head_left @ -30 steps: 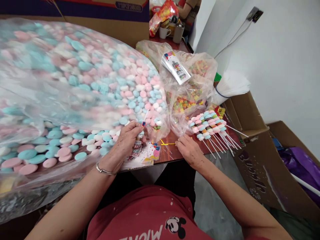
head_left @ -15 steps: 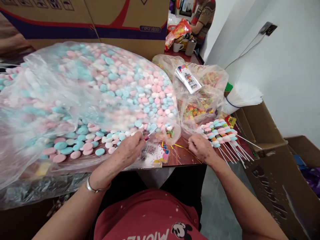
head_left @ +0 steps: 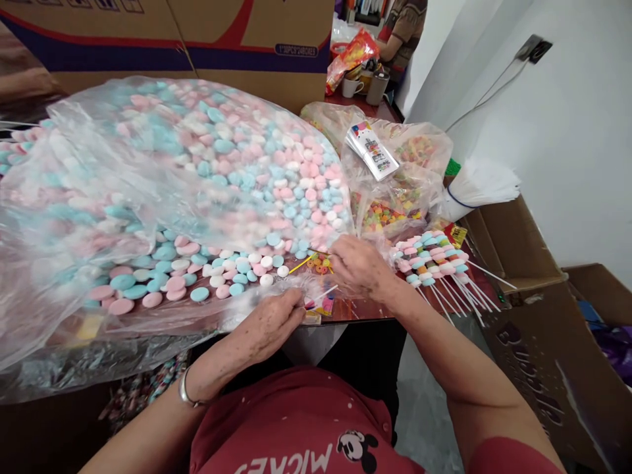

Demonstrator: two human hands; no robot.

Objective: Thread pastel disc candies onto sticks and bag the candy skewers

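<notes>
Left hand (head_left: 271,324) grips a white stick (head_left: 324,295) and right hand (head_left: 359,264) pinches a yellow tie (head_left: 300,264) above the surface (head_left: 364,309), with candy skewers (head_left: 434,255) piled at right, apparently done, and many loose candies (head_left: 123,282) seemingly left to use.

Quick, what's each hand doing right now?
Left hand: closed, apparently on a white stick.
Right hand: closed, fingers pinching what looks like a yellow tie.

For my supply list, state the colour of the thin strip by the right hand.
The strip is yellow; it shows best in the head view.
</notes>
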